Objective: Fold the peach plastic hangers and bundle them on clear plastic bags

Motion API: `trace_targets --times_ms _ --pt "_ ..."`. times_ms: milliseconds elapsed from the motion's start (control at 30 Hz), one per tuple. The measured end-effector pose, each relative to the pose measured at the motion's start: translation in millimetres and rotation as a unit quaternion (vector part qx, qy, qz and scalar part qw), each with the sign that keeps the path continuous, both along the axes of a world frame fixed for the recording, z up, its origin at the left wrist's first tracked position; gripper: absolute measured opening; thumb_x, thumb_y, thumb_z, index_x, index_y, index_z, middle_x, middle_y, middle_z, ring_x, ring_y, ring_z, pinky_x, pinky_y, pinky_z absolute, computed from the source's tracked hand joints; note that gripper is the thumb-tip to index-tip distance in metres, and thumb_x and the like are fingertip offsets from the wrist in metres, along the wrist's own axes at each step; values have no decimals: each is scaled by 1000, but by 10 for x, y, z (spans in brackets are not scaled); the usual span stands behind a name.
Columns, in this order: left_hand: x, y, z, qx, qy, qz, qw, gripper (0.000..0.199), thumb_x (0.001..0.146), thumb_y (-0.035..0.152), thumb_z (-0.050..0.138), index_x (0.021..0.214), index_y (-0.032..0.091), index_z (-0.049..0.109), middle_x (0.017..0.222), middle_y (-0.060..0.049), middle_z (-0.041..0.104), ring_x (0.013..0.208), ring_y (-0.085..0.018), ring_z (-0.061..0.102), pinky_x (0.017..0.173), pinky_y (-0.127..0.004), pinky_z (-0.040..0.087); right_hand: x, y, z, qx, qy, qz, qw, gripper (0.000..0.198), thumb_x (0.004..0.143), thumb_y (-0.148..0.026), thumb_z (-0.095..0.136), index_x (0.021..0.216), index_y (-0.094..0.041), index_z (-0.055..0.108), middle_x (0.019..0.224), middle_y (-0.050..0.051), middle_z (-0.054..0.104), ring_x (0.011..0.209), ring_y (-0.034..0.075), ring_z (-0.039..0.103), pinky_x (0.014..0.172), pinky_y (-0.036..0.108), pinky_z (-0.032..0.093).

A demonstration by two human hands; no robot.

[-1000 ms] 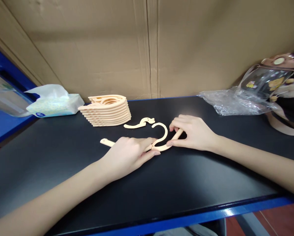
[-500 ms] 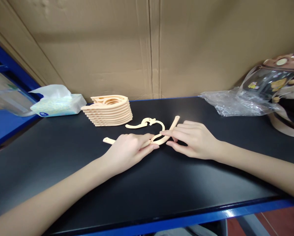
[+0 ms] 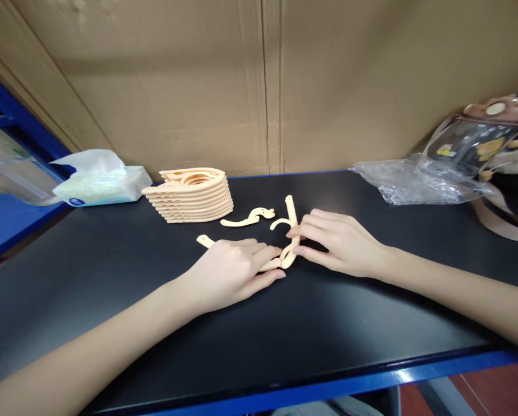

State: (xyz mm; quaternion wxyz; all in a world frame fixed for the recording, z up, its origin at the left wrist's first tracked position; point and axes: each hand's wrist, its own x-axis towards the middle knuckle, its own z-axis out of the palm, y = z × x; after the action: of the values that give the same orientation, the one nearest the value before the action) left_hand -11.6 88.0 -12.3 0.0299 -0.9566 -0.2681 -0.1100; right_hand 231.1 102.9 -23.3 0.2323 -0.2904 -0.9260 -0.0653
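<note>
A peach folding plastic hanger (image 3: 290,234) lies on the black tabletop (image 3: 328,323) between my hands. My left hand (image 3: 230,271) presses down on its left arm, whose tip shows at the hand's far side. My right hand (image 3: 335,242) pinches the hanger's right arm, which now points away from me, nearly upright in the picture. The hanger's hook curls just left of that arm. A loose peach hook piece (image 3: 248,218) lies just beyond. A neat stack of folded peach hangers (image 3: 192,195) sits behind it to the left.
A tissue pack (image 3: 98,182) lies at the back left beside a blue shelf frame. Crumpled clear plastic (image 3: 410,182) and a clear pouch with cartoon print (image 3: 476,141) sit at the back right. A cardboard wall closes the back; the table's blue edge runs along the front.
My right hand has swung the hanger's right arm from lying flat to the right round to pointing away from me. The left hand shifted slightly right, still pinning the other arm.
</note>
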Motion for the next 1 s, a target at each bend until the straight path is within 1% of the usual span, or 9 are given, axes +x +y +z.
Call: trace_targets --times_ms 67,167,267,400,500,633,767,867,1000 --pt "5 -1 -1 30 13 -21 999 32 100 38 41 108 15 63 83 -2 67 76 -17 63 62 -27 42 4 13 -2 -16 4 -35 999 30 97 -40 44 95 -16 62 86 4 65 79 17 55 68 29 43" --pt "11 5 -2 49 19 -36 998 31 100 35 40 109 15 63 88 -2 67 79 -17 60 66 -28 44 14 36 -14 -29 16 -94 995 25 96 -39 47 88 -18 59 81 2 61 77 17 53 66 28 41" --pt "8 19 -2 62 18 -36 997 30 100 33 41 107 15 64 86 -2 66 80 -18 58 68 -29 44 17 49 -29 -31 21 -135 990 16 95 -30 50 85 -19 56 78 1 59 76 16 52 65 27 39" --pt "-4 38 -5 76 8 -28 997 29 100 32 41 104 16 65 89 -3 65 84 -18 58 71 -29 45 24 57 -43 -29 15 -167 985 10 90 -17 50 85 -19 57 79 1 61 76 17 52 66 28 38" --pt "-9 52 -18 78 -3 -11 997 28 100 32 42 107 17 64 90 -2 64 86 -18 59 72 -28 45 39 76 -55 -24 8 -170 985 12 88 -13 49 88 -19 59 82 1 62 78 18 53 69 29 38" --pt "-10 72 -35 70 -8 -3 998 28 101 33 41 107 19 64 93 -1 64 89 -17 59 73 -28 45 41 103 -65 -9 -5 -161 987 16 89 -10 46 91 -19 58 83 1 63 76 18 52 69 30 37" --pt "-9 82 -42 52 -15 3 999 28 101 33 41 106 19 65 93 -1 63 89 -17 59 74 -28 45 28 100 -65 0 -6 -164 986 15 91 -10 44 89 -19 56 77 2 63 71 19 52 66 30 35" --pt "-10 79 -47 25 -22 8 999 28 100 32 41 108 19 64 93 -2 62 89 -17 58 75 -28 45 29 96 -67 -20 -4 -159 987 16 92 -10 43 87 -19 55 76 2 63 71 18 53 67 29 36" --pt "-16 72 -50 -31 -45 20 998 25 99 31 44 109 20 64 97 -1 63 93 -16 58 79 -28 45 44 102 -77 -40 -1 -153 987 17 92 -9 42 84 -19 53 77 2 64 69 17 52 68 28 36"
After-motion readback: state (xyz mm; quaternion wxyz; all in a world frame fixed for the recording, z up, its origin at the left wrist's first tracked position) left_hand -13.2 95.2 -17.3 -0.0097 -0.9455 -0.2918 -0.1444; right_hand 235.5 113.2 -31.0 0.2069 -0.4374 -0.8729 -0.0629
